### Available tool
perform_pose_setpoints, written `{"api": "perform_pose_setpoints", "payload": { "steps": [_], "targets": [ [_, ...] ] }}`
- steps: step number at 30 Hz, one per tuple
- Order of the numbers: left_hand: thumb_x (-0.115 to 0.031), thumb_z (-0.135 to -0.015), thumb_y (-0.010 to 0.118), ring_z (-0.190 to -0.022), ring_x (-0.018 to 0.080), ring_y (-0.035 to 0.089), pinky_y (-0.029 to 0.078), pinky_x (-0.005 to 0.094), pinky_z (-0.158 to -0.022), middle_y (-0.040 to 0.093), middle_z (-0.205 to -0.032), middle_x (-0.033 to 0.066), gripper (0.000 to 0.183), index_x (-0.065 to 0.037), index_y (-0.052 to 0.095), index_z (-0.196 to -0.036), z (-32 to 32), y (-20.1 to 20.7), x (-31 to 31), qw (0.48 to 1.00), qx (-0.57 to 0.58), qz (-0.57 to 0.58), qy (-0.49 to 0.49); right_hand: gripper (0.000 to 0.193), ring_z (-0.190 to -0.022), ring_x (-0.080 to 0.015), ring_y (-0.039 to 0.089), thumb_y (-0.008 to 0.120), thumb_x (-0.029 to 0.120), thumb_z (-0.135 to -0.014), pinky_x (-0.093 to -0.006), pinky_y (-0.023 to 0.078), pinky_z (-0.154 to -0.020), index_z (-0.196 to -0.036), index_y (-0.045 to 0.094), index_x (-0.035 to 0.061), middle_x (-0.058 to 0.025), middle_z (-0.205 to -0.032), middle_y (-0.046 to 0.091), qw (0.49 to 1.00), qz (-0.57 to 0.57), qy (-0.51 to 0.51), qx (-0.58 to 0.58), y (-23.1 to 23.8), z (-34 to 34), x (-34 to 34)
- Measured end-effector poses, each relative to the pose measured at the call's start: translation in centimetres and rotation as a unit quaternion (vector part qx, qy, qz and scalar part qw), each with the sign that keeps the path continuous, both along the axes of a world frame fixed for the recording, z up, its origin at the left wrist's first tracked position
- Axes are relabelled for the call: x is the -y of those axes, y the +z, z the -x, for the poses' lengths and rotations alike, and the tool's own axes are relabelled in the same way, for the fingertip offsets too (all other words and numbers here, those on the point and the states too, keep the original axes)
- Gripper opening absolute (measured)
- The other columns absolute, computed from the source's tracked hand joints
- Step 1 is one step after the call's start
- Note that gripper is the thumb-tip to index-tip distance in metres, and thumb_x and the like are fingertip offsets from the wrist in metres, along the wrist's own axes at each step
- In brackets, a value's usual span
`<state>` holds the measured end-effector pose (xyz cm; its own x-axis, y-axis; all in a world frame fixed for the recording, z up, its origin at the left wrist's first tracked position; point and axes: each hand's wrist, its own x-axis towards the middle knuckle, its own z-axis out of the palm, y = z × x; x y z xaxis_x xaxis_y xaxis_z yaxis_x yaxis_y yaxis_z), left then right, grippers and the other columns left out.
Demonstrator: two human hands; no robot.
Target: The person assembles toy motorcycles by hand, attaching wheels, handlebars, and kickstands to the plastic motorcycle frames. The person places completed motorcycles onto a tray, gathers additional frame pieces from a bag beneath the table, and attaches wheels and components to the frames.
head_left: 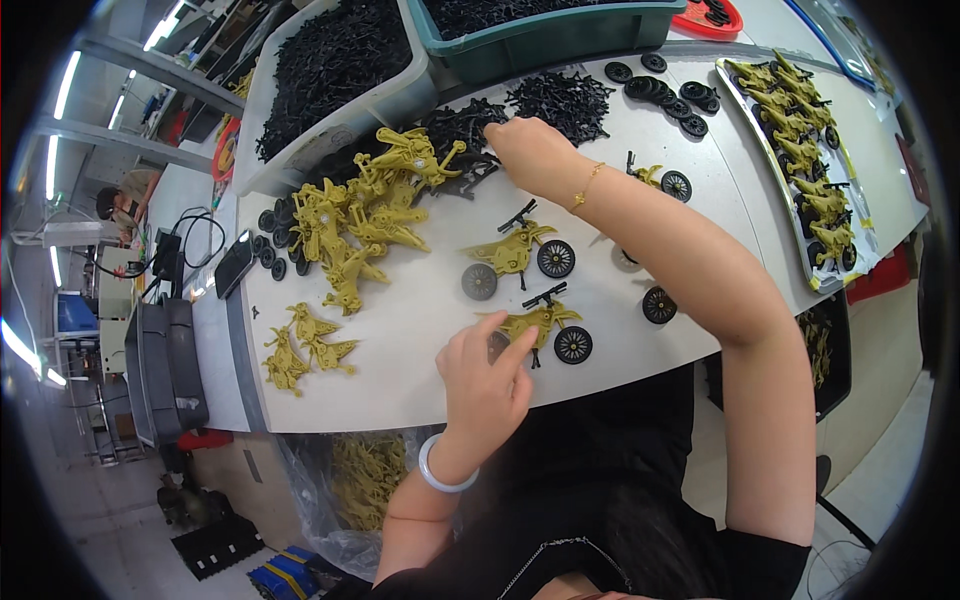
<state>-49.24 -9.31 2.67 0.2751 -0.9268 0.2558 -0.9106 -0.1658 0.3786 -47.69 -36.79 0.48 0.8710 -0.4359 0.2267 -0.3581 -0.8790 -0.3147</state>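
My left hand (485, 378) is at the near side of the table, fingers spread over the rear of a yellow toy motorcycle (541, 321). That toy has black handlebars and a black front wheel (573, 345); my fingers partly hide its back. My right hand (538, 155) reaches far across to the small black plastic parts (465, 128), its fingers drawn together at their edge. What those fingertips hold, if anything, is hidden. Another yellow toy motorcycle (513, 250) with black wheels lies just beyond the near one. More toy motorcycles lie partly under my right forearm.
Yellow motorcycle bodies (370, 205) are heaped left of centre, with loose black wheels (275, 240) beside them. A white bin (345, 130) and a green bin (560, 40) hold black parts. More wheels (650, 88) lie at the back; a tray (780, 170) of motorcycles stands right.
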Motion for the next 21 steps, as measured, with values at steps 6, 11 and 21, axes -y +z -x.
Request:
{"api": "perform_pose_setpoints", "payload": {
  "steps": [6, 11, 21],
  "targets": [
    [-0.005, -0.068, 0.065, -0.100, 0.0252, 0.053, 0.034, 0.0378, -0.087, 0.057, -0.113, 0.0079, 0.039, -0.012, 0.067, -0.107, 4.1, 0.0, 2.3, 0.991, -0.042, 0.036, -0.124, 0.028, -0.064, -0.0242, 0.054, 0.054, -0.001, -0.076, -0.0362, 0.042, -0.059, -0.102, 0.049, 0.0077, -0.0094, -0.070, 0.055, 0.979, -0.189, -0.023, 0.077, 6.2, 8.0, -0.4],
    [-0.007, -0.071, 0.066, -0.114, 0.0274, 0.051, 0.035, 0.0421, -0.089, 0.054, -0.120, 0.0119, 0.049, -0.008, 0.058, -0.119, 8.6, -0.7, 6.9, 0.974, -0.060, 0.034, -0.214, 0.013, -0.062, -0.0063, 0.042, 0.053, 0.000, -0.080, -0.0235, 0.036, -0.057, -0.092, 0.057, 0.0005, 0.0025, -0.068, 0.047, 0.942, -0.323, -0.068, 0.058, 5.9, 18.3, 3.3],
    [-0.013, -0.078, 0.066, -0.119, 0.0320, 0.047, 0.035, 0.0500, -0.100, 0.052, -0.125, 0.0168, 0.037, -0.003, 0.060, -0.113, 11.2, -3.3, 10.8, 0.984, 0.025, 0.015, -0.175, 0.015, -0.072, -0.0073, 0.060, 0.067, 0.001, -0.076, -0.0219, 0.046, -0.060, -0.091, 0.067, -0.0011, -0.0051, -0.081, 0.063, 0.891, -0.423, -0.164, 0.017, 4.3, 25.8, 0.4]
  ]
}}
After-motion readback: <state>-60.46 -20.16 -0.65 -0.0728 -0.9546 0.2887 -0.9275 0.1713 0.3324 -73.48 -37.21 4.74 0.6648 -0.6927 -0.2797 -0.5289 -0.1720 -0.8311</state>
